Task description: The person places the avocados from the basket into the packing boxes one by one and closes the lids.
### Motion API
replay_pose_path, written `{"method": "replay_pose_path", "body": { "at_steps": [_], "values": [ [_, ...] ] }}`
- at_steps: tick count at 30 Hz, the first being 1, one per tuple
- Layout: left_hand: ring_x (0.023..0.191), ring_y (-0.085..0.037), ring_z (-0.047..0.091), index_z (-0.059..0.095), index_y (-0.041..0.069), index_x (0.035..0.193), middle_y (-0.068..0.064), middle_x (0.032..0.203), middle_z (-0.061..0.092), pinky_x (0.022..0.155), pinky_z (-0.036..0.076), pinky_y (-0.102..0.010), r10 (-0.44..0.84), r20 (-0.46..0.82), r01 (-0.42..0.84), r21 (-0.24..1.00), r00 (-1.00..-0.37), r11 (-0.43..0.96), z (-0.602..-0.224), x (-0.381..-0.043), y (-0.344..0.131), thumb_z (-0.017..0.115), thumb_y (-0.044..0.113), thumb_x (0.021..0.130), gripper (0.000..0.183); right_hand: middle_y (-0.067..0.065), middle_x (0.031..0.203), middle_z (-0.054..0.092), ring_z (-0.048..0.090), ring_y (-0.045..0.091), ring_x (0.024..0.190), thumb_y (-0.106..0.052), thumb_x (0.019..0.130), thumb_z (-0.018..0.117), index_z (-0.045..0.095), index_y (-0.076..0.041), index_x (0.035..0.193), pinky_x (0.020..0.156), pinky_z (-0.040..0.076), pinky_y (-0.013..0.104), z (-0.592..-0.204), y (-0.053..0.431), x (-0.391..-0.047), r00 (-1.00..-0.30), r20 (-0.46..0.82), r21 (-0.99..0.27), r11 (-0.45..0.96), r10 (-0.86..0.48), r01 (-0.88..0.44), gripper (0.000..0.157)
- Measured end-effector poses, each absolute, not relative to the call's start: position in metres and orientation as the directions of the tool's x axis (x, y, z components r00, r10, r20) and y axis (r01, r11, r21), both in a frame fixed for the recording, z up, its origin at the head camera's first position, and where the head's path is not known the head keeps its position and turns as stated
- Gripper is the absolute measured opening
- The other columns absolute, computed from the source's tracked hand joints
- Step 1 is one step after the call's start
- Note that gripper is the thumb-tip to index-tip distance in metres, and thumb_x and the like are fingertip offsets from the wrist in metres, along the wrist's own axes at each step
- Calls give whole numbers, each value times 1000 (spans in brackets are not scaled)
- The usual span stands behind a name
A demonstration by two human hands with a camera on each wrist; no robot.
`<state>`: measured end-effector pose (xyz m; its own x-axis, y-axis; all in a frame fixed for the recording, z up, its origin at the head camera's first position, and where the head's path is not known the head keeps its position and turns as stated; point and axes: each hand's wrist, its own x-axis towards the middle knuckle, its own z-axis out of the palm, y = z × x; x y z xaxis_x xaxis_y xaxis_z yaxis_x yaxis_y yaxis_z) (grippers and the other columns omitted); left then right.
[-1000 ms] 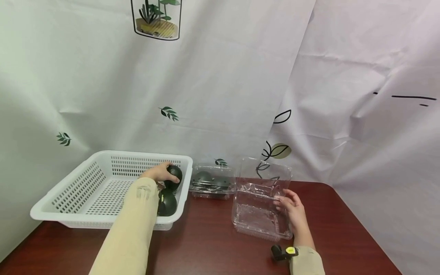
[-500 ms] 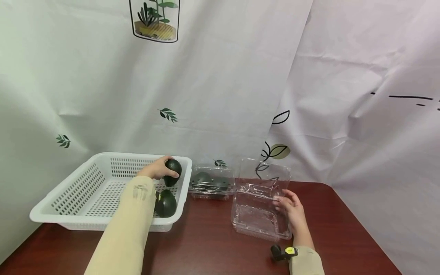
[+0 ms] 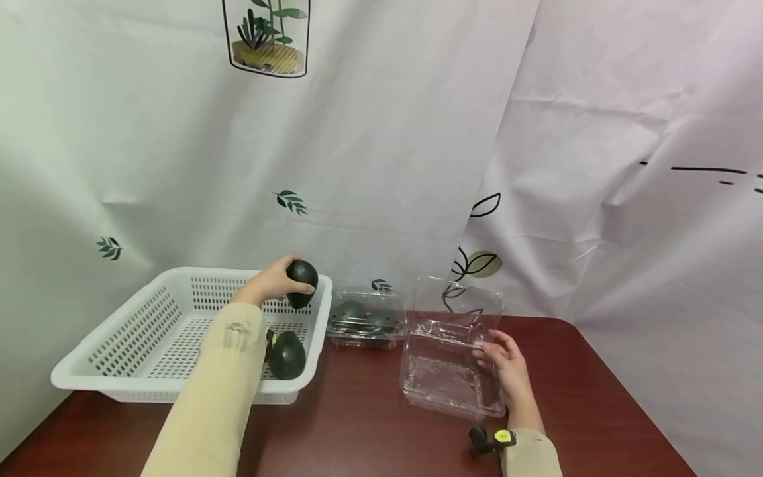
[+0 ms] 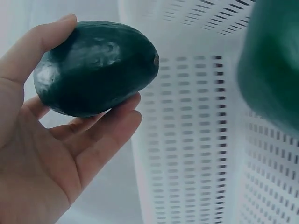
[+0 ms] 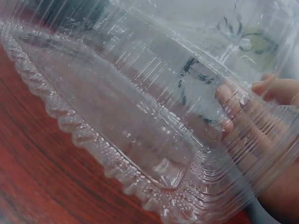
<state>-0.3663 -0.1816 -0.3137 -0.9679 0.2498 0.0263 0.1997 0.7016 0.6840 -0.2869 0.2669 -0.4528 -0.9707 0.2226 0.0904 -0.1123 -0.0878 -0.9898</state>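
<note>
A dark green avocado [image 3: 302, 283] is gripped in my left hand [image 3: 275, 282], above the right rear part of the white basket [image 3: 128, 382]. In the left wrist view the thumb lies over this avocado [image 4: 96, 67] and the fingers are beneath it. Another avocado [image 3: 287, 356] lies in the basket's front right corner. My right hand [image 3: 505, 361] holds the right side of an open clear plastic clamshell box [image 3: 444, 381], whose lid stands upright at the back. Through its clear wall in the right wrist view, the fingers [image 5: 226, 100] show blurred.
A closed clear clamshell box [image 3: 366, 317] with avocados inside stands between the basket and the open box. All of it rests on a dark red table [image 3: 352, 430]. Behind hangs a white printed cloth [image 3: 381, 132]. A black wrist camera [image 3: 485, 438] sits at my right wrist.
My left hand has raised the avocado from inside the basket to above its rim. The right hand and the open clamshell box have stayed in place.
</note>
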Motion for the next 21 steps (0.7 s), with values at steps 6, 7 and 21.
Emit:
{"method": "replay_pose_path", "body": {
  "at_steps": [6,7,21],
  "values": [
    [111,-46,46,24,1,143,-32,131,37,78,47,-48,256,57,227,668,-965,709,-302,-364,-175,70,26,82,80,-11,81,66,65,7,76,-3,94,51,35,-5,133,71,51,25,-452,267,-287,-971,72,-993,-80,226,-92,41],
    [111,-46,46,23,2,143,-32,131,37,80,46,-49,255,62,230,667,-965,709,-300,-363,-174,70,26,82,81,-11,81,66,65,7,76,-3,94,51,35,-5,132,71,51,25,-452,267,-287,-971,76,-993,-75,228,-95,41],
    [109,-41,49,19,5,134,-28,131,35,87,41,-52,219,136,252,672,-966,696,-276,-351,-154,72,31,79,81,-11,82,66,65,7,75,-5,93,53,36,-5,132,70,51,24,-454,268,-287,-971,101,-990,-76,217,-120,42]
  ]
}}
